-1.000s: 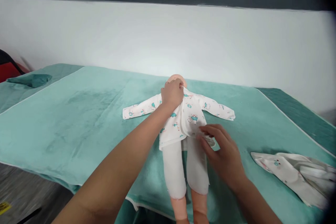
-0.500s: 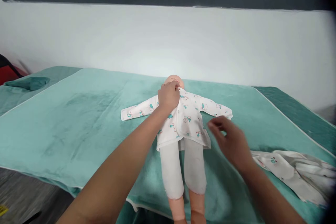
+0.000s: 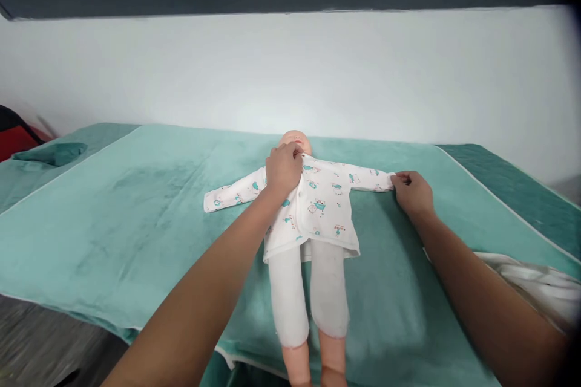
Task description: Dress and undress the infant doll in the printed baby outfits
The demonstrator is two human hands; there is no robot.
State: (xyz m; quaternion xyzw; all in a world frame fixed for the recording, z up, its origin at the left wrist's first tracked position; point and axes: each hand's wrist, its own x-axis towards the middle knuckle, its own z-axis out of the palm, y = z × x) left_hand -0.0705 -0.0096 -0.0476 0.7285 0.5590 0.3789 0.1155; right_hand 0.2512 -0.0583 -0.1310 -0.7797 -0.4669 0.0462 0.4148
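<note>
evidently well along: printed baby shirt (image 3: 327, 205) over the doll (image 3: 296, 138), face-up on the green-covered bench (image 3: 158, 211), front lapped | left hand (image 3: 282, 170) pinching its collar | right hand (image 3: 414, 195) pinching a sleeve cuff (image 3: 387, 182) | seemingly remaining: straightening that sleeve; fastening, arms inside sleeves: cannot tell
</note>
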